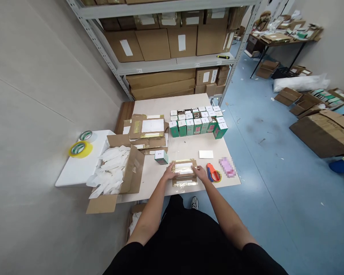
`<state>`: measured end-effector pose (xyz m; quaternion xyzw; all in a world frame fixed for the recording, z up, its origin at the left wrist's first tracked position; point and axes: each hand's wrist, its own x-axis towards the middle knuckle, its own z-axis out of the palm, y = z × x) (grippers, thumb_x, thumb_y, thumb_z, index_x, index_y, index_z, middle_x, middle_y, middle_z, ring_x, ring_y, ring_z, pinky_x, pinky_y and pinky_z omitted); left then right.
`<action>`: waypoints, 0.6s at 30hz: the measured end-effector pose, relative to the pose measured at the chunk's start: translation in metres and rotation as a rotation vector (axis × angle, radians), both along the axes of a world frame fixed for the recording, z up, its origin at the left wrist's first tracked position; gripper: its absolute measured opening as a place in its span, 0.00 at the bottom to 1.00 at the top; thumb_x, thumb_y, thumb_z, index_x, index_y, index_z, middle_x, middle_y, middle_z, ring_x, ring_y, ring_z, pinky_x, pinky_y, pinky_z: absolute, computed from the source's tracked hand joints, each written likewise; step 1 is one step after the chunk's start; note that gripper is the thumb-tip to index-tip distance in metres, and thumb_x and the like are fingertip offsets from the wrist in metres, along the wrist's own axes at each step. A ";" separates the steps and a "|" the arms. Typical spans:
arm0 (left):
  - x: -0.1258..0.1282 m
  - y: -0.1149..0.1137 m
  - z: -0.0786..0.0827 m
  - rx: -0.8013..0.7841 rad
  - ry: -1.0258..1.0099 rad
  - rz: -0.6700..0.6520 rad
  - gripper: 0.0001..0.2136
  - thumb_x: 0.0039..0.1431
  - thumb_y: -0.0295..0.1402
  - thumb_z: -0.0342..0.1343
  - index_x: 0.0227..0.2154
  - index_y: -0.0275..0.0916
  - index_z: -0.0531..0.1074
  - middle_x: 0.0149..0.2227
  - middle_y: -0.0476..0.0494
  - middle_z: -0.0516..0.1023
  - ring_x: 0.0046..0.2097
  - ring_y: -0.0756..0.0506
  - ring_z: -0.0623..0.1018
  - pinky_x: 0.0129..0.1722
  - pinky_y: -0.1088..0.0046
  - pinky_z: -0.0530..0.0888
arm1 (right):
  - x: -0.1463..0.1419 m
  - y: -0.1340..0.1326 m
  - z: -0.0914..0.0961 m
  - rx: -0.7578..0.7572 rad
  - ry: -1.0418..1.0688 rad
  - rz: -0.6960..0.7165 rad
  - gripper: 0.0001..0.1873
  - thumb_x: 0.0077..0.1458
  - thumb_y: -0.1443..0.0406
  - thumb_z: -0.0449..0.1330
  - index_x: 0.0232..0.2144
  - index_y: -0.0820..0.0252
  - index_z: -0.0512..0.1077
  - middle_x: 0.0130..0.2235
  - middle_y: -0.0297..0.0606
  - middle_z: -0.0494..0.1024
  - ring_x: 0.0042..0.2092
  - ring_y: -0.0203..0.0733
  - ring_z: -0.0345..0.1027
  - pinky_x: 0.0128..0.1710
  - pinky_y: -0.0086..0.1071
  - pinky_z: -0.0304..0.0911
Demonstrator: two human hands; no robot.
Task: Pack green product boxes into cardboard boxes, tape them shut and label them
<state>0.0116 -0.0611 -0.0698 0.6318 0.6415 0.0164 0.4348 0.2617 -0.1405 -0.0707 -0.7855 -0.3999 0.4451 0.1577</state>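
Your left hand [170,172] and right hand [201,172], fingers loosely curled, clasped both ends of the taped carton [184,169] at the near edge of the worktop [189,147], apparently steadying it, beside the tape dispenser [213,174].

Open tabletop [189,147] beyond carton [185,170], tape dispenser [213,173] right, green box [161,156] left

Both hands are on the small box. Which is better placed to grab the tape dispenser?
Probably the right hand: the tape dispenser lies just beside it, while the left hand sits across the small box.
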 end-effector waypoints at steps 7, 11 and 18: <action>0.031 -0.025 0.003 0.148 0.142 0.207 0.39 0.64 0.51 0.54 0.73 0.49 0.46 0.69 0.39 0.63 0.68 0.37 0.66 0.60 0.62 0.68 | -0.026 0.019 -0.001 -0.117 -0.168 0.001 0.37 0.60 0.39 0.55 0.56 0.62 0.60 0.54 0.55 0.77 0.52 0.56 0.74 0.43 0.36 0.66; 0.028 -0.024 -0.001 0.052 0.148 0.277 0.44 0.63 0.53 0.56 0.74 0.44 0.42 0.70 0.40 0.63 0.66 0.37 0.68 0.60 0.63 0.68 | -0.013 0.020 -0.004 -0.102 -0.172 0.043 0.26 0.62 0.43 0.54 0.49 0.58 0.63 0.48 0.49 0.79 0.48 0.54 0.75 0.39 0.34 0.63; 0.009 -0.012 -0.010 0.027 0.074 0.261 0.34 0.65 0.48 0.55 0.71 0.50 0.54 0.64 0.45 0.73 0.62 0.39 0.74 0.57 0.65 0.71 | 0.004 0.018 -0.011 -0.006 -0.120 0.043 0.14 0.62 0.51 0.55 0.38 0.54 0.67 0.37 0.37 0.79 0.40 0.47 0.73 0.35 0.31 0.61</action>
